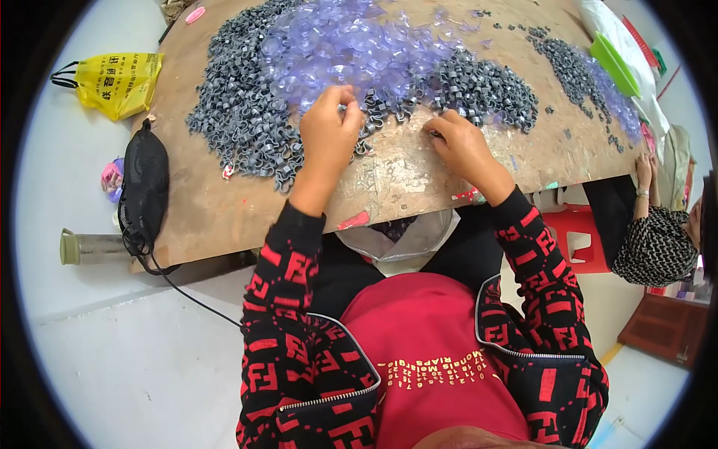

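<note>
My left hand (pixel 327 135) is closed in a pinch at the near edge of the heaps; what its fingertips hold is too small to make out. My right hand (pixel 465 146) pinches a small dark piece that looks like one of the grey plastic clips, just above the worn tabletop (pixel 404 161). A big heap of curved grey plastic clips (pixel 247 112) spreads to the left of my left hand. Beyond both hands lies a pile of clear, violet-tinted suction cups (pixel 336 49). A smaller mound of grey clips (pixel 486 90) sits beyond my right hand.
A black mesh pouch (pixel 143 179) with a cord hangs at the table's left edge, near a yellow bag (pixel 120 82) and a bottle (pixel 97 248). Below the front edge is an open sack (pixel 400 243). Another person (pixel 658 236) sits at right, by a green tray (pixel 615 63) and red stool (pixel 580 239).
</note>
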A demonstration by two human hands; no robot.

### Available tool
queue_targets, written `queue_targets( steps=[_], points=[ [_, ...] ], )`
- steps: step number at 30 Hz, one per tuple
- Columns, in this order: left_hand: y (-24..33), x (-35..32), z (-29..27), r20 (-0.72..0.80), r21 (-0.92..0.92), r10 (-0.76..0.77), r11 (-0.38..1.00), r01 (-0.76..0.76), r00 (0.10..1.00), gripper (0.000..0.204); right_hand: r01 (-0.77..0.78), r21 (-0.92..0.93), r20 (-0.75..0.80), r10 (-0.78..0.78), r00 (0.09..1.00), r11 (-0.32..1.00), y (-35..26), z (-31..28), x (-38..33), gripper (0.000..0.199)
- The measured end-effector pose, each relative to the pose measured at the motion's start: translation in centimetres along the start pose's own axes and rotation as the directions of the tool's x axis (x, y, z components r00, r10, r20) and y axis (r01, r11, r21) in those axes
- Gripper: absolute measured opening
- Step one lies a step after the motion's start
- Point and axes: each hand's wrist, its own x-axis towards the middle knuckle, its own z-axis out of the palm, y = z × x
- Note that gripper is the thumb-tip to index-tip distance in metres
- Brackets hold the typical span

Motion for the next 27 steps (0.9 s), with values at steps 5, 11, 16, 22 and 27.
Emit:
queue_targets(
  steps=[5,11,16,22,27],
  points=[
    [1.1,-3.9,-0.7,0.359,-0.787,-0.276,0.423,0.449,0.891,0.003,-0.101,0.068,0.089,0.095,0.991,0.993,0.4,-0.3,-0.3,0.023],
    [0.3,-6.2,0.1,0.536,-0.844,-0.216,-0.139,0.517,0.816,0.020,-0.349,0.729,0.250,0.245,0.937,0.589,-2.5,-1.8,-1.0,0.026],
    [0.6,-6.8,1.8,0.460,-0.876,-0.247,0.026,0.481,0.853,0.014,-0.396,0.918,0.384,0.238,0.892,0.000,-5.5,-1.4,-1.6,0.026],
    [2.0,-7.2,2.5,0.432,-0.859,-0.214,0.200,0.472,0.876,0.019,-0.312,0.949,0.281,0.329,0.901,0.044,-6.2,-1.3,-1.7,0.026],
    [2.2,-7.5,2.4,0.494,-0.852,-0.253,0.050,0.521,0.832,0.014,-0.340,0.909,0.405,0.321,0.856,-0.240,-4.9,-1.9,-2.2,0.026]
  ],
)
